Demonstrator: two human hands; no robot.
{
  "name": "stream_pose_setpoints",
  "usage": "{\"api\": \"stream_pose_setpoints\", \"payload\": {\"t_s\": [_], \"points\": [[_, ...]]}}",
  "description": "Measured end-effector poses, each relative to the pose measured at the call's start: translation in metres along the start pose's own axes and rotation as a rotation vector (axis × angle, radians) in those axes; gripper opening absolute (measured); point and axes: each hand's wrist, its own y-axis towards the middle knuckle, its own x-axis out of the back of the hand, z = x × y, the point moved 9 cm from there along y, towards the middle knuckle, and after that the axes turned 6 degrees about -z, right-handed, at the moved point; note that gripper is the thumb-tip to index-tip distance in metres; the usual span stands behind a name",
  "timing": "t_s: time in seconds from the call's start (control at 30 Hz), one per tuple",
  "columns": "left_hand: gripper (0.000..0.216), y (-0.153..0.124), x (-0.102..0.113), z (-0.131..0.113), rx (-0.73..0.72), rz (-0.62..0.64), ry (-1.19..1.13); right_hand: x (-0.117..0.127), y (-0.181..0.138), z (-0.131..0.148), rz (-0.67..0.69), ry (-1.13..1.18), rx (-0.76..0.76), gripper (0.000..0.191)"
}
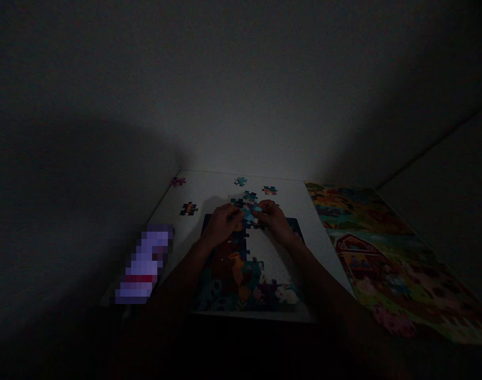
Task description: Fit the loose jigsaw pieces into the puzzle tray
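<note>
In the dim head view, a light blue puzzle piece (250, 214) is between my two hands, above the upper part of a partly assembled jigsaw puzzle (236, 264). My right hand (276, 220) pinches its right side with thumb and finger. Curled fingers of my left hand (223, 224) close at its left edge; the exact contact is hard to see in the dark. Just beyond the fingertips lie dark teal joined puzzle pieces (249, 196). White surface shows through a gap at the puzzle's right middle.
Loose pieces lie around on the white table (213, 184): a pink one (179, 181), an orange-and-dark one (189, 209), a pale blue one (240, 181) and a reddish one (270, 190). A farm picture sheet (377, 264) lies right. A blurred, lit screen (143, 264) is left.
</note>
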Motion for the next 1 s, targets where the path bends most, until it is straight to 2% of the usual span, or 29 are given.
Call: {"api": "stream_pose_setpoints", "payload": {"t_s": [0.27,0.5,0.73,1.0], "points": [[0.028,-0.003,-0.009,0.006,0.090,0.048,-0.150,0.001,0.000,-0.008,0.080,0.101,-0.129,0.042],[0.036,-0.004,-0.012,0.011,0.200,0.073,-0.247,-0.003,-0.003,-0.003,0.156,0.064,-0.108,0.038],[0.039,-0.003,-0.012,0.013,0.234,0.080,-0.303,-0.006,-0.005,-0.003,0.183,0.027,-0.103,0.038],[0.045,-0.003,-0.015,0.019,0.269,0.102,-0.378,-0.005,-0.009,-0.008,0.229,0.122,-0.229,0.035]]}}
